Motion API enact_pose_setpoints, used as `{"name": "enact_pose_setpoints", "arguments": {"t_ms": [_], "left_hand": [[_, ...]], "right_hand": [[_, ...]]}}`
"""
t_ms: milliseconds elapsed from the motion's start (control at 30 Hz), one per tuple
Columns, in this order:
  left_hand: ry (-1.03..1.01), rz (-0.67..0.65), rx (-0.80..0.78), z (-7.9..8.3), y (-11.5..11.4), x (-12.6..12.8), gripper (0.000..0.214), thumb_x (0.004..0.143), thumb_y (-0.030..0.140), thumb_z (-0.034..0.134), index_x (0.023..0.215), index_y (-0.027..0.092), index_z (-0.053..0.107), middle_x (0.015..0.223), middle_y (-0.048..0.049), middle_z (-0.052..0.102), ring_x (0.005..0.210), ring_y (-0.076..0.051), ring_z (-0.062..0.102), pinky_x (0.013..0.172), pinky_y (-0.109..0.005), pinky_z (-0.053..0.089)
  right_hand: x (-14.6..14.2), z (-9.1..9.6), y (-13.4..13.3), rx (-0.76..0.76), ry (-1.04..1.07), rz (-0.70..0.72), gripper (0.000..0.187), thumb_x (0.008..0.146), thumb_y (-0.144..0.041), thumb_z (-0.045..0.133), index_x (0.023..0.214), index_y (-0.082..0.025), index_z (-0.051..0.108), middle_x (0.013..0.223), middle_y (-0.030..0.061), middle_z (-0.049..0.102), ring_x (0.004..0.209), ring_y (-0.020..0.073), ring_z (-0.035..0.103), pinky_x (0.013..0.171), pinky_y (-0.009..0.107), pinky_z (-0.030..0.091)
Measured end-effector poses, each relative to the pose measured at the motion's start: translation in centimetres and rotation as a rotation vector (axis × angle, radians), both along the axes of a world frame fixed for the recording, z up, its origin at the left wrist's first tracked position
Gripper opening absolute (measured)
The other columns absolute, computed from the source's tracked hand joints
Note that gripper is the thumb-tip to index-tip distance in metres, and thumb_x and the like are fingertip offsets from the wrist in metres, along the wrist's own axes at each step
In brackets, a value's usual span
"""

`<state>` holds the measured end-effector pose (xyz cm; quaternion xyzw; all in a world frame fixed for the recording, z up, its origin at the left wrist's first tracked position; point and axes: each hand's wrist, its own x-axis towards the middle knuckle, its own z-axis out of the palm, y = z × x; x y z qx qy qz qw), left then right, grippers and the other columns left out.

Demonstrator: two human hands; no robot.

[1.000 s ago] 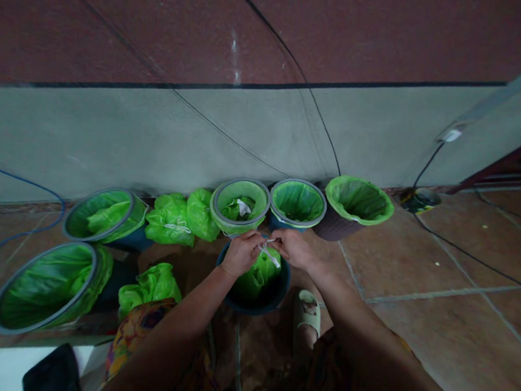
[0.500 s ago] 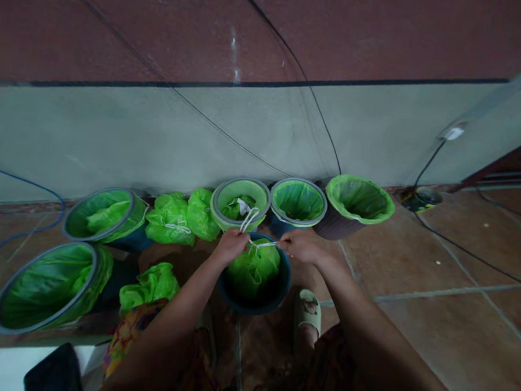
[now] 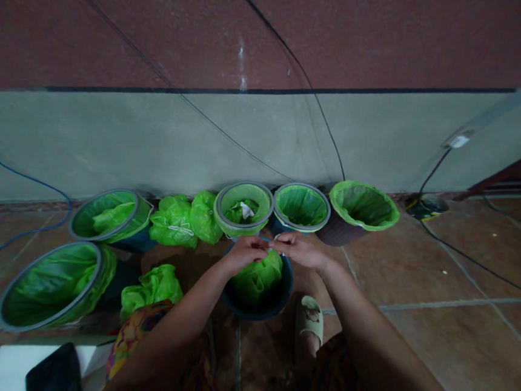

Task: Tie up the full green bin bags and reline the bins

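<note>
My left hand [image 3: 248,254] and my right hand [image 3: 300,249] meet fingertip to fingertip over the far rim of a dark blue bin [image 3: 254,313]. Both are closed in a pinch on the white drawstring of a green plastic bag [image 3: 255,280]. Only a small bit of the string shows between the fingers. The bag sits gathered inside the bin, below my hands. Just behind stands a grey-rimmed bin [image 3: 266,210] with a green liner and something white inside.
Two more lined bins [image 3: 301,228] [image 3: 352,237] stand along the wall to the right. At left are two tilted lined bins [image 3: 79,225] [image 3: 4,313] and tied green bags [image 3: 174,219]. A black phone [image 3: 56,372] lies on a white surface. Cables cross wall and floor.
My hands have come together from apart. The white string, earlier stretched and looped between them, is now mostly hidden by my fingers. The view has shifted slightly.
</note>
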<state>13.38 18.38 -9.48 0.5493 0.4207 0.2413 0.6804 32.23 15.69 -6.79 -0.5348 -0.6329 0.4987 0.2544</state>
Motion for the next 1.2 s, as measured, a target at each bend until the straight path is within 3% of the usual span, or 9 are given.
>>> {"name": "enact_pose_setpoints", "arguments": {"t_ms": [167,300,433,567,700,833,1000,1200], "left_hand": [[0.059,-0.091,0.163,-0.6,-0.4,0.4,0.024,0.073,0.037,0.067,0.071,0.013,0.065,0.058,0.0036,0.055,0.05,-0.007,0.047,0.053,-0.022,0.037],[0.068,-0.001,0.176,-0.7,-0.4,0.6,0.023,0.08,0.036,0.062,0.069,0.016,0.059,0.057,0.0044,0.055,0.049,-0.008,0.05,0.052,-0.021,0.041],[0.06,0.093,0.096,-0.7,-0.3,0.7,0.019,0.083,0.029,0.06,0.069,0.017,0.056,0.057,0.0038,0.059,0.048,-0.008,0.055,0.052,-0.021,0.046],[0.031,0.188,-0.053,-0.4,-0.4,0.7,0.011,0.078,0.022,0.066,0.073,0.016,0.058,0.059,0.0019,0.064,0.051,-0.011,0.061,0.052,-0.021,0.047],[-0.028,0.271,-0.099,-0.4,-0.3,0.5,0.013,0.065,0.015,0.073,0.07,0.015,0.061,0.06,-0.0003,0.067,0.054,-0.012,0.062,0.053,-0.022,0.046],[0.017,0.305,0.052,-1.0,-0.1,0.3,0.011,0.057,0.01,0.071,0.062,0.015,0.062,0.056,0.0023,0.063,0.05,-0.009,0.054,0.053,-0.021,0.042],[0.219,0.176,0.311,-1.5,0.3,0.1,0.005,0.063,0.013,0.067,0.065,0.017,0.066,0.062,0.0029,0.064,0.061,-0.011,0.057,0.06,-0.022,0.043],[0.262,0.143,0.427,-2.0,0.2,0.1,0.016,0.068,0.007,0.056,0.075,0.018,0.066,0.065,0.0032,0.063,0.06,-0.011,0.055,0.06,-0.022,0.042]], "right_hand": [[-1.3,-1.0,-0.2,-0.098,0.134,-0.076,0.051,0.079,-0.068,0.054,0.078,-0.016,0.058,0.066,-0.0019,0.053,0.056,0.0087,0.046,0.047,0.02,0.03],[-2.2,-1.5,-0.5,-0.235,0.246,-0.229,0.047,0.083,-0.066,0.052,0.088,-0.019,0.054,0.081,0.0013,0.062,0.055,0.0088,0.055,0.042,0.019,0.034],[-2.3,-1.7,-0.4,-0.262,0.274,-0.277,0.03,0.086,-0.048,0.057,0.087,-0.018,0.055,0.072,-0.0015,0.061,0.056,0.0085,0.057,0.05,0.019,0.045],[-2.2,-1.2,-0.2,-0.267,0.207,-0.288,0.011,0.081,-0.026,0.062,0.088,-0.017,0.059,0.057,-0.006,0.056,0.048,0.0072,0.051,0.045,0.017,0.042],[-2.3,-0.5,-0.4,-0.296,0.126,-0.235,0.004,0.079,-0.018,0.059,0.083,-0.017,0.06,0.054,-0.0059,0.057,0.044,0.0067,0.049,0.041,0.016,0.038],[-2.0,-0.6,-0.8,-0.316,0.045,-0.129,0.002,0.076,-0.017,0.059,0.078,-0.017,0.059,0.054,-0.0049,0.06,0.042,0.007,0.049,0.04,0.017,0.035],[-1.5,-1.3,-0.9,-0.307,-0.095,-0.019,0.009,0.078,-0.024,0.061,0.071,-0.017,0.06,0.055,-0.002,0.063,0.04,0.0079,0.047,0.04,0.019,0.034],[-1.6,-1.8,-0.6,-0.189,-0.234,-0.065,0.018,0.082,-0.028,0.055,0.073,-0.017,0.066,0.056,-0.0021,0.059,0.047,0.0093,0.05,0.048,0.02,0.038]]}}
